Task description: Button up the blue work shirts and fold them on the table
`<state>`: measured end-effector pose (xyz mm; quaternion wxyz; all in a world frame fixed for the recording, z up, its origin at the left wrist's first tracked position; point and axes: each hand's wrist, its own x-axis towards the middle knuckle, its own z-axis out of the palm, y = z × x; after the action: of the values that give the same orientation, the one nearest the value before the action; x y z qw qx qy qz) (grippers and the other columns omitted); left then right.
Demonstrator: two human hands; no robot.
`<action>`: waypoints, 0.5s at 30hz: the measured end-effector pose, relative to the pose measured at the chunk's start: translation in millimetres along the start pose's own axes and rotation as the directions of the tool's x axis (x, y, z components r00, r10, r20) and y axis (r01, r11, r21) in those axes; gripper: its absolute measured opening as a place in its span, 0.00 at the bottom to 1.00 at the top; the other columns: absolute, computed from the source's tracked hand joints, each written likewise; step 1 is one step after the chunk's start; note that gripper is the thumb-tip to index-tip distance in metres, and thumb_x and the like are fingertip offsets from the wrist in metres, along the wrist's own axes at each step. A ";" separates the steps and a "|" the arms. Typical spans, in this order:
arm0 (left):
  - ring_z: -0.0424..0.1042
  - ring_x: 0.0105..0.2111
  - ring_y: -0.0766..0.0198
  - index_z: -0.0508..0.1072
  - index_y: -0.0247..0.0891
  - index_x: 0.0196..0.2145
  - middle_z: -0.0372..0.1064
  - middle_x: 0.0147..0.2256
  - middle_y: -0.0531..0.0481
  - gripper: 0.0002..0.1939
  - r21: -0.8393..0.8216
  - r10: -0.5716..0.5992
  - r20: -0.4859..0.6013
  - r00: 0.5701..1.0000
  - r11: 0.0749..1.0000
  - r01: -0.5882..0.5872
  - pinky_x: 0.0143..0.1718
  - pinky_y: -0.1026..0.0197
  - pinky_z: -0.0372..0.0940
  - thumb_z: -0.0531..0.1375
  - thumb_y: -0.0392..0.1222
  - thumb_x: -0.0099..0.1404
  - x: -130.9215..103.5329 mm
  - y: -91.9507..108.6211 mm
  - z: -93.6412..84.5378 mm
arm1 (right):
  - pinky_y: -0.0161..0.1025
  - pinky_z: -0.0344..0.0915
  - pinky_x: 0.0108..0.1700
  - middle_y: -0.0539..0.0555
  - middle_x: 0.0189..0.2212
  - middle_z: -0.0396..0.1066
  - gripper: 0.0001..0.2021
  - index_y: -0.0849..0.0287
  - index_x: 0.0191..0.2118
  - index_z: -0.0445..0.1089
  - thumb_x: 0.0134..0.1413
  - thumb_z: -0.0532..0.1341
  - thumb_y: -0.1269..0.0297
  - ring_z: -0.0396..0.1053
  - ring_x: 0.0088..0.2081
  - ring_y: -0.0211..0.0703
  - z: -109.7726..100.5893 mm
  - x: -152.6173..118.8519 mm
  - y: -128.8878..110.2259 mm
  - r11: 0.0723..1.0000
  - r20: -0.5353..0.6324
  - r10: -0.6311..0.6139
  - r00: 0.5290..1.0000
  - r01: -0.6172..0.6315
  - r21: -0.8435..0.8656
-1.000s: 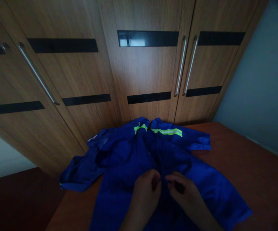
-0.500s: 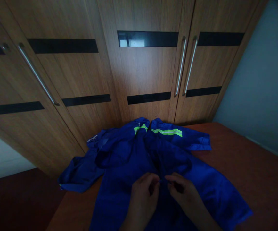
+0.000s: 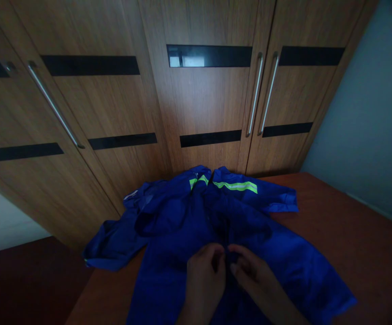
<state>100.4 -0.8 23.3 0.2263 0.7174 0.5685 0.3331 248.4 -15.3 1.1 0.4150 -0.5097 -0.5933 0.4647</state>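
A blue garment [image 3: 169, 271] with yellow-green and silver reflective stripes lies spread over a reddish-brown surface, its sleeves reaching out at the left and the right. At its middle front opening, my left hand [image 3: 205, 273] pinches the blue fabric between thumb and fingers. Just to the right, my right hand [image 3: 253, 275] has its thumb and index finger bent close to the same opening, at the fabric's edge. The fingertips of both hands are near each other. Dim light hides the exact spot between them.
Behind the garment stands a wooden wardrobe [image 3: 209, 99] with dark strips and long metal handles. The reddish-brown surface [image 3: 345, 234] extends to the right, up to a pale wall [image 3: 368, 135]. Another pale wall section shows at the lower left.
My right hand has shifted slightly left toward my left hand, and its thumb and index finger have moved a little apart. My left hand has barely moved.
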 end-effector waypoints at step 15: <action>0.72 0.33 0.64 0.71 0.41 0.33 0.73 0.32 0.52 0.09 -0.022 0.021 0.027 0.999 1.000 -0.020 0.36 0.64 0.63 0.52 0.32 0.62 6.7 -4.3 -12.1 | 0.35 0.61 0.32 0.51 0.26 0.72 0.14 0.56 0.34 0.73 0.60 0.52 0.58 0.69 0.28 0.40 -6.0 5.8 -5.3 0.908 0.004 -0.118 0.993 0.110 -0.404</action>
<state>89.5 6.1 29.9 0.2387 0.7251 0.5543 0.3317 252.2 -9.0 7.7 0.3335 -0.5533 -0.7009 0.3023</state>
